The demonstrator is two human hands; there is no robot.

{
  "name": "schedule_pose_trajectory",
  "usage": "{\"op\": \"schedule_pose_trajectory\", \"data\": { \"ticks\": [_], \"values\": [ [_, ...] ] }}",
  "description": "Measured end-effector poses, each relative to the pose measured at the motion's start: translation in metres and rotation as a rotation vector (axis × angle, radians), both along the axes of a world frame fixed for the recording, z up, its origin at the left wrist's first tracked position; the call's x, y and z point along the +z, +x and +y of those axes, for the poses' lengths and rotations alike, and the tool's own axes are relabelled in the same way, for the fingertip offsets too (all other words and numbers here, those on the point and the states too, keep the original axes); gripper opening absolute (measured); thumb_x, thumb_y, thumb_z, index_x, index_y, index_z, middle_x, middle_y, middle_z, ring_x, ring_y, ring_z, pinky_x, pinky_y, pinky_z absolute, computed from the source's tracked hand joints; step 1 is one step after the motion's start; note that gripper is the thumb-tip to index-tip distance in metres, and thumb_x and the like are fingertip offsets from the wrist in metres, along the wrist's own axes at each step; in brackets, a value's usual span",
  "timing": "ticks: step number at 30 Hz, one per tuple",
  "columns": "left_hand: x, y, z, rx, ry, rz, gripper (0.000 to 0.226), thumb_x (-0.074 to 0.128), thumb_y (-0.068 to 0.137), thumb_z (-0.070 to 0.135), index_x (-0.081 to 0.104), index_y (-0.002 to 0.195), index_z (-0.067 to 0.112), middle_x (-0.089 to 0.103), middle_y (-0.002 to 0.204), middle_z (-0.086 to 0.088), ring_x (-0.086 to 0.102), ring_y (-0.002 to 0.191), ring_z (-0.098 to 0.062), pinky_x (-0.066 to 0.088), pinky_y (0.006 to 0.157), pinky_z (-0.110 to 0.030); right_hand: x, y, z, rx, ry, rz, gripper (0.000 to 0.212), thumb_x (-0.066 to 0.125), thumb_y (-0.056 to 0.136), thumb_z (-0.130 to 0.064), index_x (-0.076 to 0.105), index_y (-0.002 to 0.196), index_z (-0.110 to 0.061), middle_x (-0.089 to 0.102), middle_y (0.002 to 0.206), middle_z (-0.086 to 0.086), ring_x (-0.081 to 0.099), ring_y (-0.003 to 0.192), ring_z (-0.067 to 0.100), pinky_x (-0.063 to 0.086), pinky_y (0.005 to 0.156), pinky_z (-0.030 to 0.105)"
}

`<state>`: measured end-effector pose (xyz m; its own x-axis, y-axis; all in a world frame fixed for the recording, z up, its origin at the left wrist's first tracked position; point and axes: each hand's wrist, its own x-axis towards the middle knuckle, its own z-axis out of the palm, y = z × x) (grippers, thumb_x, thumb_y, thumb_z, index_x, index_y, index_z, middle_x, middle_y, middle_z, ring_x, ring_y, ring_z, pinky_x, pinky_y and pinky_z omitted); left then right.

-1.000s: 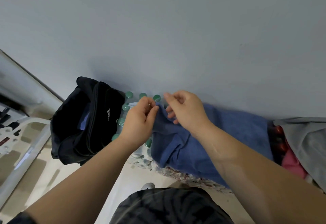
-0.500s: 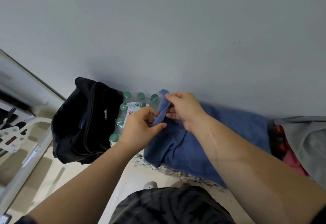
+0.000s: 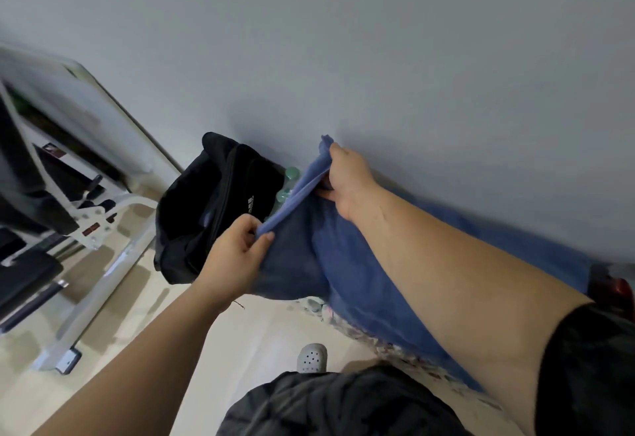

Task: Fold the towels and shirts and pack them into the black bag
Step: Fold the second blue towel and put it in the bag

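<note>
A blue towel [image 3: 347,263] lies along the foot of the grey wall, its near end lifted. My left hand [image 3: 237,250] pinches the towel's edge low down, right beside the black bag. My right hand [image 3: 347,181] grips the same edge higher up, close to the wall, so the edge runs taut between the two hands. The black bag [image 3: 213,208] stands open on the floor just left of the towel, a white logo on its side and something pale inside.
Green-capped bottles [image 3: 288,181] peek out between bag and towel. A white metal frame with dark padded parts [image 3: 79,215] fills the left. A patterned cloth [image 3: 388,343] lies under the towel. My grey shoe [image 3: 311,358] is on the beige floor; something red [image 3: 615,291] sits far right.
My hands have drawn apart along the towel's edge: the right rose toward the wall, the left dropped toward the bag. The towel's end has lifted. The view has swung left.
</note>
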<state>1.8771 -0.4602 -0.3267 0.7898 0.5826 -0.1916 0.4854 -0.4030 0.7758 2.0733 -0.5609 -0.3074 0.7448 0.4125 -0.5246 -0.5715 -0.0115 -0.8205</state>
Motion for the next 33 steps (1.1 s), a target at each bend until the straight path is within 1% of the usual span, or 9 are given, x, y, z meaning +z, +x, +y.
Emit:
{"op": "schedule_pose_trajectory", "data": {
  "ticks": [4, 7, 10, 17, 20, 23, 26, 29, 33],
  "values": [
    [0.015, -0.006, 0.015, 0.015, 0.065, 0.007, 0.018, 0.071, 0.089, 0.033, 0.059, 0.083, 0.021, 0.063, 0.067, -0.003, 0.054, 0.058, -0.014, 0.047, 0.059, -0.037, -0.015, 0.001, 0.028, 0.038, -0.087, -0.088, 0.046, 0.054, 0.08, -0.066, 0.062, 0.092, -0.023, 0.067, 0.097, 0.003, 0.066, 0.102, 0.03, 0.055, 0.094, 0.051],
    [0.014, -0.011, 0.02, -0.034, 0.066, 0.077, 0.019, 0.078, 0.082, 0.03, 0.062, 0.077, 0.021, 0.064, 0.065, 0.003, 0.056, 0.059, -0.01, 0.047, 0.057, -0.029, -0.02, -0.011, 0.032, 0.137, -0.169, -0.222, 0.016, 0.06, 0.095, -0.031, 0.056, 0.082, -0.022, 0.059, 0.083, -0.001, 0.058, 0.083, 0.019, 0.051, 0.075, 0.034],
    [0.007, -0.012, 0.025, -0.061, 0.024, 0.094, 0.013, 0.077, 0.082, 0.023, 0.064, 0.079, 0.022, 0.067, 0.07, 0.001, 0.064, 0.069, -0.017, 0.052, 0.063, -0.035, -0.04, -0.014, 0.037, 0.131, -0.275, -0.29, 0.028, 0.058, 0.097, -0.019, 0.053, 0.069, -0.017, 0.053, 0.068, -0.002, 0.048, 0.067, 0.015, 0.038, 0.059, 0.028],
    [-0.002, -0.011, 0.034, -0.32, -0.306, 0.097, 0.033, 0.074, 0.071, 0.015, 0.066, 0.1, 0.028, 0.074, 0.09, -0.006, 0.068, 0.091, -0.036, 0.057, 0.08, -0.057, -0.059, -0.013, 0.033, -0.1, -0.267, -0.2, 0.032, 0.057, 0.094, -0.031, 0.055, 0.065, -0.018, 0.056, 0.073, 0.008, 0.054, 0.077, 0.023, 0.051, 0.069, 0.044],
    [0.002, -0.002, 0.031, -0.464, -0.422, 0.075, 0.047, 0.076, 0.071, 0.006, 0.066, 0.112, 0.027, 0.074, 0.098, -0.009, 0.07, 0.094, -0.034, 0.057, 0.087, -0.053, -0.052, -0.012, 0.016, -0.19, -0.223, -0.131, 0.026, 0.056, 0.099, -0.031, 0.063, 0.078, -0.019, 0.065, 0.084, 0.012, 0.063, 0.083, 0.028, 0.057, 0.081, 0.056],
    [0.008, 0.014, 0.016, -0.586, -0.487, 0.059, 0.05, 0.077, 0.077, -0.004, 0.064, 0.117, 0.022, 0.073, 0.1, -0.005, 0.068, 0.088, -0.018, 0.057, 0.082, -0.038, -0.041, -0.011, -0.015, -0.298, -0.183, -0.1, 0.016, 0.055, 0.102, -0.029, 0.065, 0.095, -0.019, 0.07, 0.095, 0.011, 0.068, 0.091, 0.028, 0.058, 0.082, 0.048],
    [0.01, 0.031, -0.012, -0.707, -0.519, 0.053, 0.055, 0.079, 0.074, 0.003, 0.062, 0.123, 0.02, 0.07, 0.111, -0.01, 0.068, 0.101, -0.031, 0.057, 0.091, -0.049, -0.029, -0.008, -0.056, -0.357, -0.231, -0.129, 0.013, 0.056, 0.1, -0.019, 0.066, 0.094, -0.016, 0.07, 0.091, 0.009, 0.067, 0.088, 0.027, 0.055, 0.072, 0.035],
    [0.016, 0.042, -0.048, -0.763, -0.492, 0.067, 0.069, 0.083, 0.068, 0.021, 0.057, 0.132, 0.027, 0.069, 0.109, -0.003, 0.068, 0.101, -0.026, 0.055, 0.094, -0.05, -0.014, -0.008, -0.1, -0.367, -0.208, -0.176, 0.016, 0.056, 0.095, -0.005, 0.069, 0.088, -0.012, 0.071, 0.083, 0.009, 0.068, 0.08, 0.025, 0.054, 0.071, 0.036],
    [0.022, 0.048, -0.102, -0.833, -0.524, 0.094, 0.074, 0.082, 0.075, 0.011, 0.051, 0.142, 0.022, 0.061, 0.092, 0.006, 0.062, 0.086, -0.015, 0.054, 0.091, -0.044, 0.003, -0.008, -0.155, -0.379, -0.176, -0.226, 0.028, 0.063, 0.09, -0.002, 0.063, 0.112, -0.018, 0.074, 0.094, 0.01, 0.072, 0.077, 0.021, 0.059, 0.067, 0.035]
  ]
}}
